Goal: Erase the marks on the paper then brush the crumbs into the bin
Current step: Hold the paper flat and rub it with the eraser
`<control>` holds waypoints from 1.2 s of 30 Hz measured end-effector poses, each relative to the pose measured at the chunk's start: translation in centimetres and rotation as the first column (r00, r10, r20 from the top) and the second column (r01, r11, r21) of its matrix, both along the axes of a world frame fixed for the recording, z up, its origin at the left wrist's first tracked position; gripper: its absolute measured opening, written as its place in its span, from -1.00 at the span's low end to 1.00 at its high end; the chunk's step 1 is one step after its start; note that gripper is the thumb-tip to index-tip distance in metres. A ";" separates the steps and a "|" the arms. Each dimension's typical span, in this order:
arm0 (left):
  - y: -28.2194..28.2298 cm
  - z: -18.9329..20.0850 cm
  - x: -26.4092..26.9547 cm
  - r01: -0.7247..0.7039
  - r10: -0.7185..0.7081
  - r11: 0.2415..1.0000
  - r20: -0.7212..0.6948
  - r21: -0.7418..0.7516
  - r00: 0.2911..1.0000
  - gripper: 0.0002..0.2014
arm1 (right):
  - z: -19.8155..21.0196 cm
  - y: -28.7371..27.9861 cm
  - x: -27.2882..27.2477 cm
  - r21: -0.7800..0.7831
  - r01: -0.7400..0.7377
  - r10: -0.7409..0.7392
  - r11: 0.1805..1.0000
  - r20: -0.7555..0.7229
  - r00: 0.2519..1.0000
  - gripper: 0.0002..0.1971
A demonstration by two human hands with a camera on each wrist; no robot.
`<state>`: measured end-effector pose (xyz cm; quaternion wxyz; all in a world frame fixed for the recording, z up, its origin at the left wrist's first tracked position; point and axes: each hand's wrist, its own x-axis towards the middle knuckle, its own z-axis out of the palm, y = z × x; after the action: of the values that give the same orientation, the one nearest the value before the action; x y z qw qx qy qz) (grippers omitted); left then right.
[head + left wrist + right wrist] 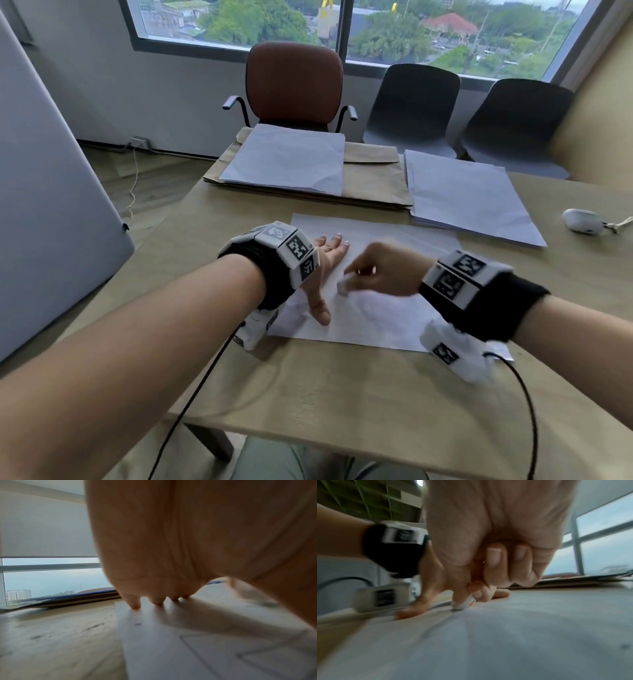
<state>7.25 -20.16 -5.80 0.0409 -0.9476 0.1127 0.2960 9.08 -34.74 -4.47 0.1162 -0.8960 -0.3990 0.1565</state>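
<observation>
A white sheet of paper lies on the wooden table in front of me. Faint pencil lines show on it in the left wrist view. My left hand lies flat on the sheet's left part with fingers spread, pressing it down. My right hand pinches a small white eraser between thumb and fingers; the eraser's tip touches the paper just right of the left thumb. The right hand is motion-blurred. No bin is in view.
Two stacks of white sheets lie at the far side of the table, the left one on brown envelopes. A small white case sits at the right edge. Three chairs stand beyond the table.
</observation>
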 end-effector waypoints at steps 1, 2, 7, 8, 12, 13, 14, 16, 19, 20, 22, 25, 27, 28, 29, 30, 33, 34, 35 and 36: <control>0.0 0.1 -0.1 -0.004 0.004 1.000 0.002 -0.010 1.000 0.32 | -0.1 0.3 0.7 0.023 0.052 -0.053 0.998 0.050 0.997 -0.75; 0.0 0.1 -0.1 -0.006 0.007 1.000 0.002 -0.019 1.000 0.32 | -0.2 0.6 1.0 0.047 0.083 -0.087 0.995 0.080 0.993 -0.76; -0.1 0.3 -0.2 -0.007 0.007 1.000 -0.001 0.004 1.000 0.30 | -0.3 -0.5 -2.7 0.034 -0.094 0.097 0.995 -0.071 0.993 -0.77; -0.1 0.3 -0.2 -0.009 0.009 1.000 -0.004 0.000 1.000 0.30 | -0.2 -0.6 -2.9 0.000 -0.113 0.112 0.994 -0.100 0.989 -0.75; 0.0 0.4 -0.2 -0.010 0.010 1.000 -0.012 -0.011 1.000 0.32 | 0.2 0.5 0.1 -0.008 0.057 -0.057 0.998 0.012 0.998 -0.72; 0.0 0.3 -0.2 -0.014 0.014 1.000 -0.014 -0.023 1.000 0.33 | 0.0 0.8 0.6 0.020 0.100 -0.100 0.995 0.050 0.994 -0.72; 0.0 0.3 -0.2 -0.018 0.017 0.999 -0.013 -0.027 1.000 0.33 | -0.1 0.9 0.7 0.041 0.116 -0.119 0.992 0.064 0.991 -0.75; 0.0 0.4 -0.3 -0.016 0.016 1.000 -0.008 -0.012 1.000 0.32 | -0.3 0.5 -0.5 0.049 0.046 -0.046 0.998 0.014 0.999 -0.81; -0.2 0.4 -0.3 -0.018 0.018 1.000 -0.019 0.006 1.000 0.30 | 0.1 -0.6 -2.5 -0.020 -0.091 0.087 0.996 -0.154 0.984 -0.78; -0.2 0.4 -0.3 -0.018 0.018 1.000 -0.020 0.005 1.000 0.30 | 0.3 -0.7 -2.2 -0.044 -0.098 0.089 0.994 -0.170 0.981 -0.76; -0.1 0.3 -0.3 -0.020 0.020 1.000 -0.020 -0.009 1.000 0.31 | 0.5 -0.5 -0.6 -0.059 -0.035 0.030 0.998 -0.086 0.996 -0.72; 0.2 0.3 -0.2 -0.026 0.025 1.000 -0.020 -0.014 0.999 0.31 | 0.0 -0.1 1.0 0.020 0.084 -0.085 0.996 0.057 0.995 -0.72; 0.0 0.4 -0.2 -0.021 0.021 1.000 -0.016 0.009 1.000 0.31 | -0.4 -0.7 0.1 0.048 0.041 -0.042 0.998 0.031 0.999 -0.75; -0.1 0.4 -0.2 -0.016 0.016 1.000 -0.013 0.019 1.000 0.31 | -0.5 -1.1 -0.8 0.046 -0.007 0.008 0.999 -0.028 1.000 -0.75; -0.2 0.4 -0.2 -0.011 0.012 1.000 -0.013 0.023 1.000 0.31 | -0.3 -1.6 -1.7 0.034 -0.050 0.054 0.998 -0.102 0.993 -0.76; -0.3 0.5 -0.1 -0.010 0.011 1.000 -0.016 0.024 1.000 0.31 | -0.1 -1.8 -2.2 0.011 -0.088 0.088 0.996 -0.163 0.983 -0.76; -0.3 0.3 -0.1 -0.009 0.009 1.000 -0.016 0.021 1.000 0.31 | 0.5 -1.2 -0.9 -0.057 -0.057 0.048 0.997 -0.145 0.988 -0.74; -0.2 0.2 -0.1 -0.008 0.008 1.000 -0.009 0.015 1.000 0.32 | 0.5 -0.8 -0.1 -0.048 -0.003 -0.001 0.999 -0.084 0.996 -0.74; -0.1 0.1 0.0 -0.011 0.011 1.000 -0.005 0.003 1.000 0.33 | 0.4 -0.5 0.5 -0.024 0.050 -0.050 0.998 -0.020 0.999 -0.74; 0.0 0.0 -0.1 -0.016 0.016 1.000 -0.003 -0.008 1.000 0.33 | 0.2 -0.2 0.9 0.004 0.084 -0.084 0.996 0.029 0.996 -0.74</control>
<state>7.20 -20.15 -5.79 0.0346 -0.9482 0.1061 0.2974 10.00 -34.97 -4.25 0.1183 -0.9140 -0.3629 0.1376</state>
